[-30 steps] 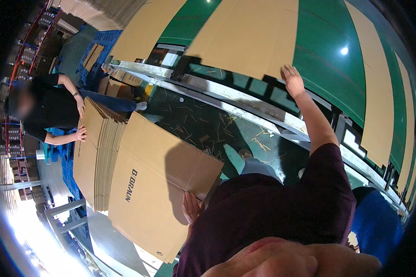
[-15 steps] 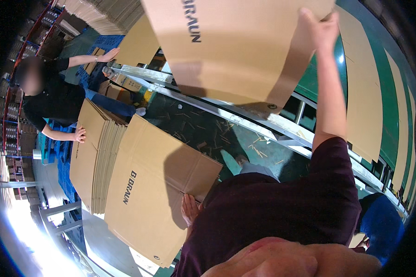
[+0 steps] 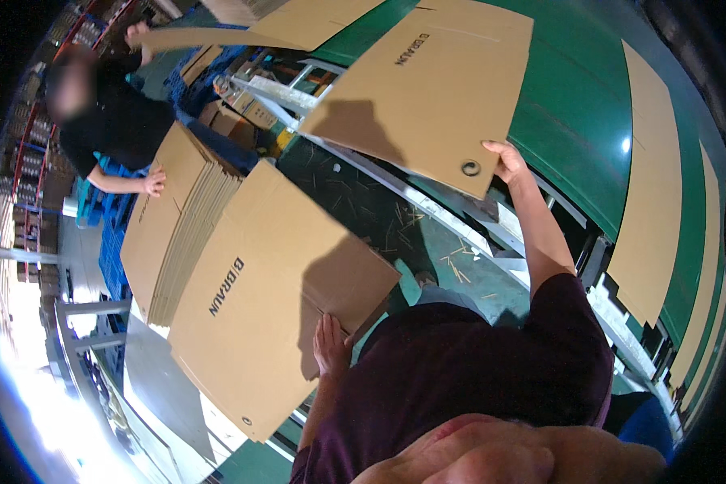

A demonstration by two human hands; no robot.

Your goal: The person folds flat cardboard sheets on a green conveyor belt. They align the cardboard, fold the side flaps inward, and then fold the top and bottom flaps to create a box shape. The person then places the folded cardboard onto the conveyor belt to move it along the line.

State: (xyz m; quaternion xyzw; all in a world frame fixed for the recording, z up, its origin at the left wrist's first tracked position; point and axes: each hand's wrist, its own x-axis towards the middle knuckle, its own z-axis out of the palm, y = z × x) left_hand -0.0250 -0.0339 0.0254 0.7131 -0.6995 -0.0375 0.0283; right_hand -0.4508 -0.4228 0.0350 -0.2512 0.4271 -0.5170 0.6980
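Observation:
My right hand (image 3: 506,161) grips the near corner of a flat brown cardboard sheet (image 3: 452,89), its fingers closed at the edge. Most of that sheet lies over the green belt (image 3: 573,153), and its near end overhangs the metal frame. On my left, another flattened carton (image 3: 258,266) with dark print rests on top in front of me. My left hand (image 3: 331,345) lies on its near edge beside a slit, fingers stretched out flat. The shadow of my body falls across this carton.
A tall stack of cardboard sheets (image 3: 198,226) stands at the left. Behind it a co-worker in a dark shirt (image 3: 125,121) holds a raised sheet (image 3: 218,38). Further sheets (image 3: 652,185) lie along the belt at right. A metal rail (image 3: 403,189) edges it; scraps litter the floor.
The sheet in my right hand has come down from a raised position onto the belt. The co-worker has lifted one end of a sheet. My left hand stays on the carton.

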